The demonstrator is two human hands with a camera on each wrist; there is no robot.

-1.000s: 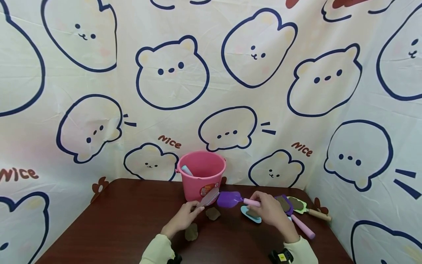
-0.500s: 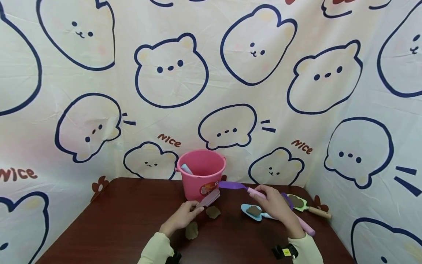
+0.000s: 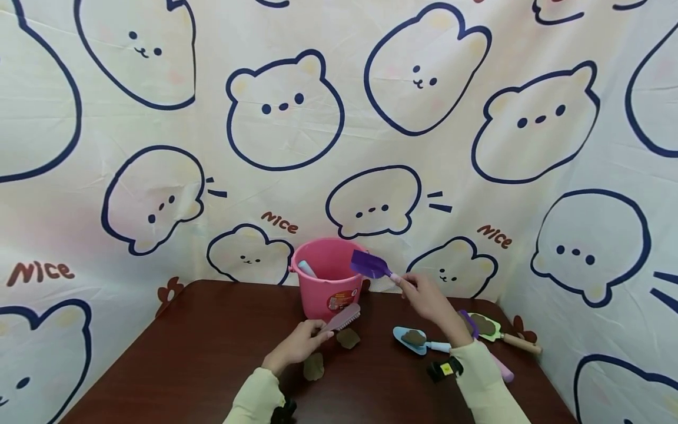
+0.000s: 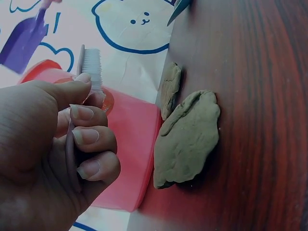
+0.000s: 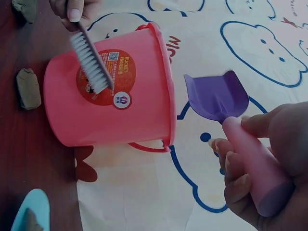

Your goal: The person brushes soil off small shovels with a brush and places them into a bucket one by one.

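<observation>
Right hand (image 3: 424, 294): fingers curled round pink-handled purple plastic shovel (image 3: 369, 265) | has risen, thus now near rim of pink plastic bucket (image 3: 315, 297), three o'clock | left hand (image 3: 301, 341): fingers curled round mauve white-bristled brush (image 3: 344, 317), five o'clock

Brush (image 3: 344, 318): mauve back, white bristles; gripped in left hand (image 3: 298, 343), tilted, in front of pink bucket (image 3: 316, 293). Shovel (image 3: 373, 265): broad purple blade with upturned sides, pink handle; gripped in right hand (image 3: 428, 299), raised near bucket's rim.

A brush (image 3: 344, 318) and clay lumps (image 3: 313, 366) are before the bucket (image 3: 318, 293), left of a trowel (image 3: 421, 350).
</observation>
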